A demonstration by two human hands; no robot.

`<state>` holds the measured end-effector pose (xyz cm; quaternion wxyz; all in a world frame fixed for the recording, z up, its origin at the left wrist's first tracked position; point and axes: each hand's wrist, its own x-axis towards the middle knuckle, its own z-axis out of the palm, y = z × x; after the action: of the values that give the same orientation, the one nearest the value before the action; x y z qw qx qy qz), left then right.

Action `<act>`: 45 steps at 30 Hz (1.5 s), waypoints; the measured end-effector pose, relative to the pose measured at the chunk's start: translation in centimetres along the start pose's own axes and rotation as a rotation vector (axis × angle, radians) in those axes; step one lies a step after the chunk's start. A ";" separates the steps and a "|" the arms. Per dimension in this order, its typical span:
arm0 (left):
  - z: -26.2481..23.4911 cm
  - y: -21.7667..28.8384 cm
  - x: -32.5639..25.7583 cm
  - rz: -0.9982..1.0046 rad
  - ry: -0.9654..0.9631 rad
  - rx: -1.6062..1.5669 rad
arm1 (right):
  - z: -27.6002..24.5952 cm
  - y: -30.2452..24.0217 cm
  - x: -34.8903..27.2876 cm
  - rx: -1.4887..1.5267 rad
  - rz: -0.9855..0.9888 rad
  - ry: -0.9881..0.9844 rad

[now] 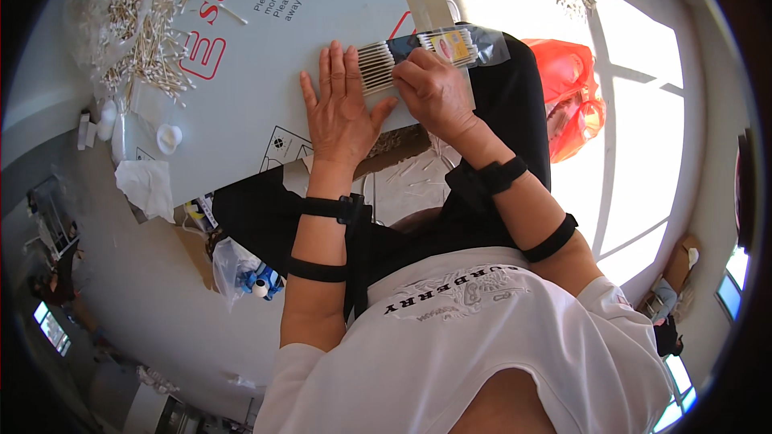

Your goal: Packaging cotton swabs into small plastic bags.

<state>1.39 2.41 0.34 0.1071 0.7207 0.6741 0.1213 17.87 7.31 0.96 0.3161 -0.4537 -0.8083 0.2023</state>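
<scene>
Where left hand (342, 115) rests, swabs (375, 69) alongside

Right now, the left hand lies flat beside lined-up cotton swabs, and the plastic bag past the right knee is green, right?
The head view shows the plastic bag is red, not green. The left hand lies flat beside lined-up cotton swabs.

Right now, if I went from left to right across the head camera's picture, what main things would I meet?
Pile of loose cotton swabs → left hand → right hand → red plastic bag → brown box-like thing.
</scene>
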 end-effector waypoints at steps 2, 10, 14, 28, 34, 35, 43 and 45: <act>0.0 0.0 0.0 -0.002 -0.006 0.001 | 0.1 0.0 -0.1 -0.006 -0.014 0.002; -0.2 0.2 0.0 -0.004 0.006 -0.002 | 0.0 -0.1 -0.1 0.030 0.006 0.027; -0.1 0.1 0.0 -0.003 0.010 0.002 | 0.0 -0.1 0.3 0.031 -0.011 0.025; 0.0 0.1 0.0 -0.009 0.017 0.008 | 0.4 -0.1 0.7 0.007 -0.005 0.029; 0.0 0.1 0.0 -0.015 0.010 0.004 | 0.7 0.1 1.1 0.005 0.002 0.045; 0.0 0.1 0.0 -0.016 0.010 0.004 | 0.7 0.1 1.1 0.005 0.001 0.045; 0.0 0.1 0.1 -0.021 -0.008 0.013 | 0.8 0.1 0.8 -0.013 0.035 -0.024; -0.1 0.2 0.1 -0.026 -0.012 0.011 | 0.7 0.0 0.9 -0.022 0.030 -0.011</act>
<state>1.54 2.47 0.47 0.1088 0.7131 0.6835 0.1116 17.03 8.06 0.79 0.3033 -0.4680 -0.8054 0.2005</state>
